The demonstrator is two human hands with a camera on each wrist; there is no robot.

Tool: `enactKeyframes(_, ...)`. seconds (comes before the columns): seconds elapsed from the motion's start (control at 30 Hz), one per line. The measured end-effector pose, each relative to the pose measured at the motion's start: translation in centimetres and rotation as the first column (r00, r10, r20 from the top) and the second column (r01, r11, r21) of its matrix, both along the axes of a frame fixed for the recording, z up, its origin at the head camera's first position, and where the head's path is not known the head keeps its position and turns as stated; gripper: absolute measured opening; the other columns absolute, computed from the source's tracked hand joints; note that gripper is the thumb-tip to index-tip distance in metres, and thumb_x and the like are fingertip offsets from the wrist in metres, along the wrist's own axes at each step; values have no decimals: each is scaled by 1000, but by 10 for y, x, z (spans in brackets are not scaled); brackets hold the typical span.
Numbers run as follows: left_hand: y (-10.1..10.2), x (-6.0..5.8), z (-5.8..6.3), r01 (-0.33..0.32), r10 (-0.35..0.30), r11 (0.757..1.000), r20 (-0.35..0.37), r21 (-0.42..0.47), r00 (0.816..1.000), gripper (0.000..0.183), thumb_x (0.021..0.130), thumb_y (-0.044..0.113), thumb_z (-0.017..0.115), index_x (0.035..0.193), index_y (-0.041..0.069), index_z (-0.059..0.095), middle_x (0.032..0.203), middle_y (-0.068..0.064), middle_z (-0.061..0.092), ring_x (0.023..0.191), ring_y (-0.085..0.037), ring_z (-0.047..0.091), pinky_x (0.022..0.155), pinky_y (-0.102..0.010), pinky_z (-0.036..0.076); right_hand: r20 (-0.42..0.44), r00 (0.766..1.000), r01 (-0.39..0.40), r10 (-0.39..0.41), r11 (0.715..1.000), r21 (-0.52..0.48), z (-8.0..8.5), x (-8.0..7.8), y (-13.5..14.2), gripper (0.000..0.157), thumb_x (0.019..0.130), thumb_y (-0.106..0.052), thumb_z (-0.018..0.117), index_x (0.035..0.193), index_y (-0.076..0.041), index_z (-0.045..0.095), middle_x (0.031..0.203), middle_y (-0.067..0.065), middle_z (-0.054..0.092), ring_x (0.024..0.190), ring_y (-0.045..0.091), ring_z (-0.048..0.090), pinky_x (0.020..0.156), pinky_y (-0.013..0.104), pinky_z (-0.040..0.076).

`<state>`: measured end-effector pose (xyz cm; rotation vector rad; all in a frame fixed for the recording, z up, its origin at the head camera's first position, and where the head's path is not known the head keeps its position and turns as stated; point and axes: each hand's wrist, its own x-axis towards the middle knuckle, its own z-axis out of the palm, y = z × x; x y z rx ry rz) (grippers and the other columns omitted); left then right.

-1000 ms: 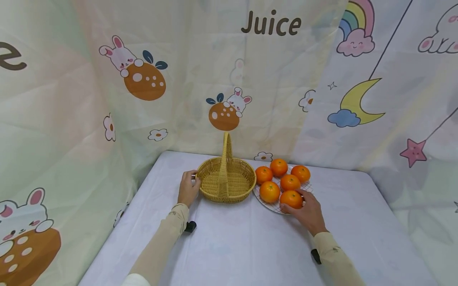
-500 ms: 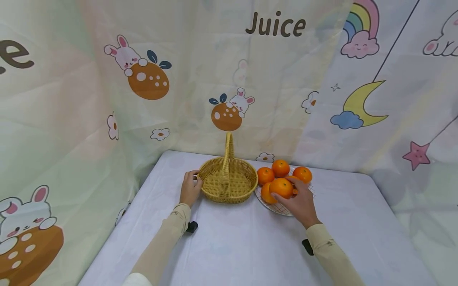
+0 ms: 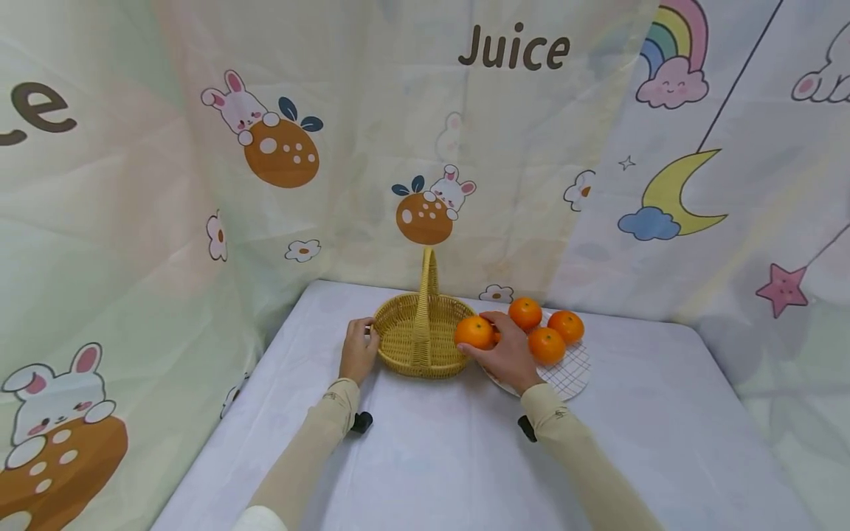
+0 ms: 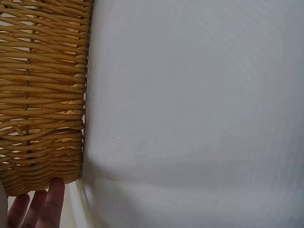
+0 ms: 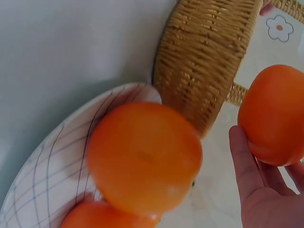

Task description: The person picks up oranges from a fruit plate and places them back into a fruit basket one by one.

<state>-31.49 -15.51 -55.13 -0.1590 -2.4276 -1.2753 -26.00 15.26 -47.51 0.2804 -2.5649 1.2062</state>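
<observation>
In the head view, my right hand (image 3: 508,350) holds an orange (image 3: 474,333) over the right rim of the yellow woven basket (image 3: 398,358). The right wrist view shows this orange (image 5: 273,114) raised in the fingers, apart from the basket wall (image 5: 199,57). My left hand (image 3: 358,350) grips the basket's left end; in the left wrist view its fingers (image 4: 51,204) touch the outer weave. On the white checked plate (image 3: 572,372) sit several more oranges (image 3: 547,346), some partly hidden behind my right hand. Close to the right wrist camera is one plate orange (image 5: 145,156).
A white cloth covers the table (image 3: 425,450). The basket's tall handle (image 3: 425,295) arches over its middle. Printed fabric curtains (image 3: 358,147) hang behind and beside the table. The plate stands just right of the basket.
My right hand has lifted an orange from the front of the plate and carried it left to the basket's right rim. My left hand stays on the basket. The head view has shifted slightly.
</observation>
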Motion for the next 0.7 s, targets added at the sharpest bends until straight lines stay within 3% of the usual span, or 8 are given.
enactKeyframes(0.47, 4, -1, 3, 3, -4, 1000, 36, 21, 999, 31, 98, 9, 51, 128, 1, 56, 123, -13, 50, 106, -27, 56, 85, -42, 49, 138, 988, -86, 71, 990, 111, -12, -20, -35, 80, 73, -51, 81, 135, -10, 52, 130, 5, 56, 115, 26, 53, 99, 47, 44)
enactKeyframes(0.7, 3, 2, 3, -10, 9, 1000, 40, 18, 999, 31, 98, 8, 52, 127, 1, 56, 123, -14, 50, 107, -28, 56, 86, -42, 50, 197, 976, -136, 89, 960, 243, -22, -28, -50, 75, 75, -47, 81, 133, -9, 52, 126, 6, 57, 109, 23, 55, 95, 42, 48)
